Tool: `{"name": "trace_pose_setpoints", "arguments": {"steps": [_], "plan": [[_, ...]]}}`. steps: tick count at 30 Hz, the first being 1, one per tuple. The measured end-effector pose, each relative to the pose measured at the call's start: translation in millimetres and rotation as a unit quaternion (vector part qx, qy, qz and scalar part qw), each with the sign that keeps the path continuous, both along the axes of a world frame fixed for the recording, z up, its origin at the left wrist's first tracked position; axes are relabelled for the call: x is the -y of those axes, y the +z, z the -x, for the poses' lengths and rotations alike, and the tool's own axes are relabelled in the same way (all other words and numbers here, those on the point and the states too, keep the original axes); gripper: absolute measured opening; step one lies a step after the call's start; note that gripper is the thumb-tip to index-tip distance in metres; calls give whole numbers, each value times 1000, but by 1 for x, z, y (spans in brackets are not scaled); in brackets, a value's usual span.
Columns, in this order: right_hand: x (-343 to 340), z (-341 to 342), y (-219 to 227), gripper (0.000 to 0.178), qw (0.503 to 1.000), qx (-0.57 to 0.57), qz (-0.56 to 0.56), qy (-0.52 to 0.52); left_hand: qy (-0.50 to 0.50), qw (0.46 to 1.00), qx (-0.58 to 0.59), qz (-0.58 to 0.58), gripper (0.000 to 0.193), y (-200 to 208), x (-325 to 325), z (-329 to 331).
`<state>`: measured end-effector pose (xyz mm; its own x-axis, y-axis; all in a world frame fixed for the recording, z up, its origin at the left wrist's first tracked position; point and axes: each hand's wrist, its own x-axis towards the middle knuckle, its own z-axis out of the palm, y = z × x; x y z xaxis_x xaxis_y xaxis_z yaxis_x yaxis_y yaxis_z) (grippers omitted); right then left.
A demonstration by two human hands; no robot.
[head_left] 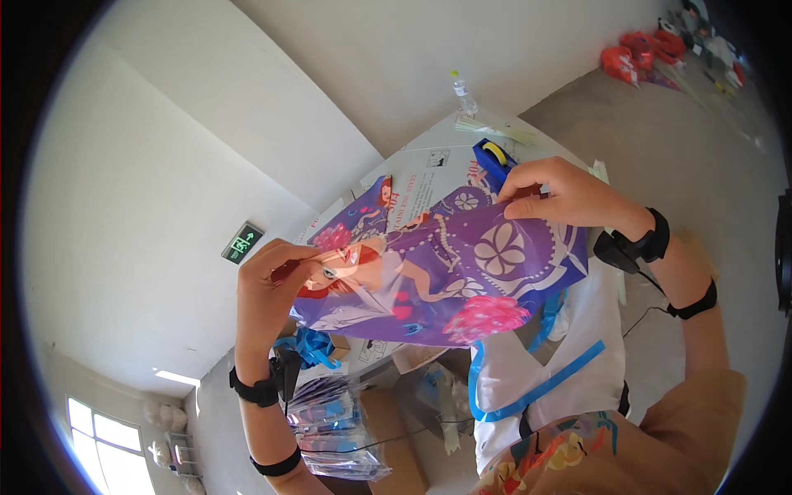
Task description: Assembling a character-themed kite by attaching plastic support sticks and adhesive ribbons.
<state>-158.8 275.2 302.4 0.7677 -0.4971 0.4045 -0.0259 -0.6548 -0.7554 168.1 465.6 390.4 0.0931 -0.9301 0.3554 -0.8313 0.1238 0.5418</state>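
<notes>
A purple printed plastic sheet [462, 272] with a cartoon figure and flower patterns is stretched between both hands in the middle of the view. My left hand [268, 285] pinches its left edge. My right hand [561, 194] pinches its upper right corner. Both wrists wear black bands. Just behind my right hand sits a blue tape dispenser [493, 158] on a white board [429, 169].
Below the sheet lie a white cloth with blue strips [544, 371], a clear bag of packaged items [334, 429], blue ribbon [313, 346] and cardboard boxes [396, 437]. A plastic bottle [464, 92] stands by the wall. Red bags [643, 51] lie on the concrete floor far right.
</notes>
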Motion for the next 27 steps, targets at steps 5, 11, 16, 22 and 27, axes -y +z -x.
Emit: {"name": "trace_pose_setpoints", "arguments": {"steps": [5,11,16,22,27], "plan": [[25,10,18,12,995,-10,59,-76,-33,998,53,12,16,39,29,8],[58,17,46,9,905,68,353,-226,23,985,167,25,12,68,41,-10],[49,19,48,11,833,-26,443,-331,40,896,409,168,3,38,58,-12],[69,6,23,19,898,-75,288,-325,141,959,229,91,12,-7,75,-15],[149,-32,-15,23,934,-125,201,-269,138,983,108,54,16,-50,131,-63]]}}
